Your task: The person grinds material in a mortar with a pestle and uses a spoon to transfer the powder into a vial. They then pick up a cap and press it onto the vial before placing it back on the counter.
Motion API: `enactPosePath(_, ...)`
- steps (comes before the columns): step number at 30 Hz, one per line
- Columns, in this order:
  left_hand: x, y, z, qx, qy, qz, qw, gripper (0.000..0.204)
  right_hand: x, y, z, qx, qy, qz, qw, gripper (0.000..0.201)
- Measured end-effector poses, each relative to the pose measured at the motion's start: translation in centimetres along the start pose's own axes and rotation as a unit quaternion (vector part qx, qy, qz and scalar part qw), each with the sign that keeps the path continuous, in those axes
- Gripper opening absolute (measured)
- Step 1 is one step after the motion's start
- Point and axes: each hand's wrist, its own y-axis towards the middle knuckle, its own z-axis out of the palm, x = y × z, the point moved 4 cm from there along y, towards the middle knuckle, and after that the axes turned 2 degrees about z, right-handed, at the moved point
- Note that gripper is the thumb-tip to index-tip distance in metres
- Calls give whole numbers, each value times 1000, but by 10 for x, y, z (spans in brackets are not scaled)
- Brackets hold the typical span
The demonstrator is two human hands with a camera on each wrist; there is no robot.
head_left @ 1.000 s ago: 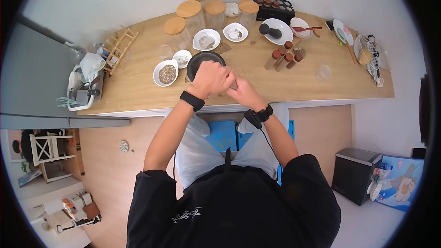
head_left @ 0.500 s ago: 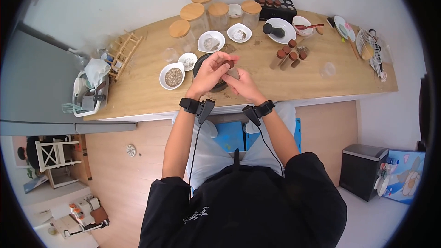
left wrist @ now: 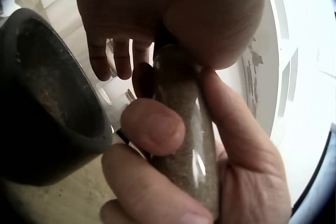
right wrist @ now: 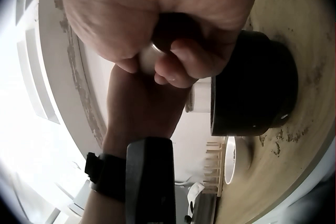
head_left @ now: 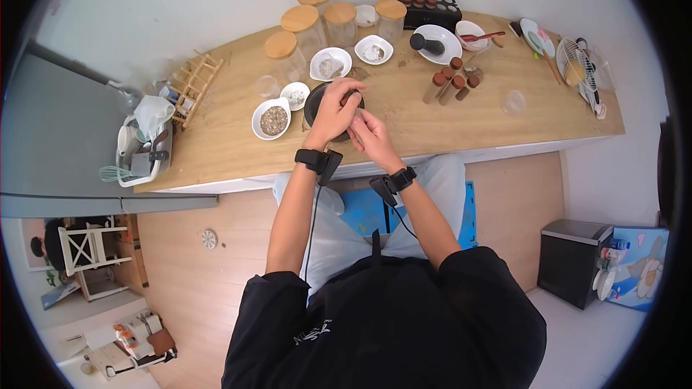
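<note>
In the head view both hands meet over the right side of a black mortar (head_left: 312,105). My right hand (head_left: 373,138) grips a slim glass spice tube (left wrist: 191,140) filled with grey-brown powder, its fingers curled round the body. The left hand (head_left: 334,114) wraps the tube's far end with thumb and index finger, while its other fingers reach out fairly straight. That end is mostly covered by the palm in the left wrist view. The mortar's open mouth shows beside the hands there, with brownish residue inside.
White bowls of seeds (head_left: 273,121) and pale flakes (head_left: 295,94) stand left of the mortar. Wooden-lidded jars (head_left: 303,37) line the back. Capped spice tubes (head_left: 452,85) stand to the right, before a white bowl (head_left: 450,37) holding a pestle (head_left: 427,45).
The left hand has rolled from back-up to thumb-side up over the tube's end. A brown cap visible by the left thumb half a second ago is now covered. The right hand keeps its grip.
</note>
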Motion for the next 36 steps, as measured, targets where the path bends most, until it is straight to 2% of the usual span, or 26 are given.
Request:
enactPosePath(1, 3, -1, 4, 37, -138, -26, 989, 25, -1, 1, -2, 0, 0, -3, 1000, 22)
enactPosePath(2, 4, -2, 7, 75, -272, -53, 958, 35, -4, 1, -6, -22, 38, 17, 999, 21)
enactPosePath(3, 6, 0, 6, 128, -354, -21, 926, 43, -8, 1, -8, -43, 76, 37, 995, 20)
enactPosePath(4, 2, -3, 4, 129, -351, -20, 927, 43, -12, 0, -9, -42, 79, 35, 995, 20)
enactPosePath(6, 1, -6, 2, 126, -277, -83, 949, 42, -15, 4, -12, -43, 65, 35, 996, 20)
enactPosePath(10, 14, -5, -10, 107, -229, -47, 966, 31, -20, 6, -13, -31, 16, 28, 999, 26)
enactPosePath(11, 15, -5, -11, 61, -197, -41, 978, 24, -14, 8, -10, -65, -85, -76, 991, 27)
enactPosePath(12, 15, -6, -11, 57, -194, -37, 979, 24, -7, 6, -6, -98, -182, -179, 962, 29)
enactPosePath(13, 13, -7, -16, 9, -99, -43, 994, 21, -6, 6, -2, -94, -182, -182, 962, 29)
enactPosePath(14, 9, -7, -20, -38, -3, -49, 998, 20, -2, 4, 0, -115, -239, -219, 939, 33)
enactPosePath(15, 8, -6, -24, -110, 30, 6, 993, 22, 3, 1, 2, -137, -294, -256, 911, 37)
enactPosePath(16, 6, -5, -26, -113, 31, 11, 993, 22, 5, 1, 3, -135, -294, -261, 910, 37)
enactPosePath(18, 7, -9, -40, -221, 116, -50, 967, 25, 9, -2, 2, -154, -318, -272, 895, 37)
enactPosePath(19, 25, -7, -45, -255, 57, -64, 963, 26, 9, 2, -2, -150, -319, -276, 894, 37)
enactPosePath(20, 32, -5, -49, -259, 57, -60, 962, 26, 8, 11, -9, -157, -352, -253, 887, 38)
enactPosePath(22, 49, -11, -52, -277, -143, -81, 947, 24, 10, 22, -23, -159, -388, -226, 879, 40)
enactPosePath(24, 48, -20, -48, -285, -181, -113, 934, 25, 17, 40, -28, -70, -463, -197, 861, 46)
enactPosePath(25, 54, -26, -45, -279, -167, -126, 937, 25, 27, 43, -26, -44, -462, -120, 877, 46)
enactPosePath(27, 66, -35, -39, -275, -157, -143, 938, 24, 33, 53, -30, -45, -471, -121, 873, 44)
enactPosePath(30, 80, -47, -40, -303, -149, -125, 933, 23, 41, 62, -28, -38, -476, -121, 870, 37)
enactPosePath(32, 73, -52, -48, -318, 97, -100, 938, 24, 38, 67, -25, -12, -442, -94, 892, 36)
enactPosePath(36, 76, -48, -57, -316, 205, -169, 911, 29, 29, 71, -25, -8, -430, -94, 898, 34)
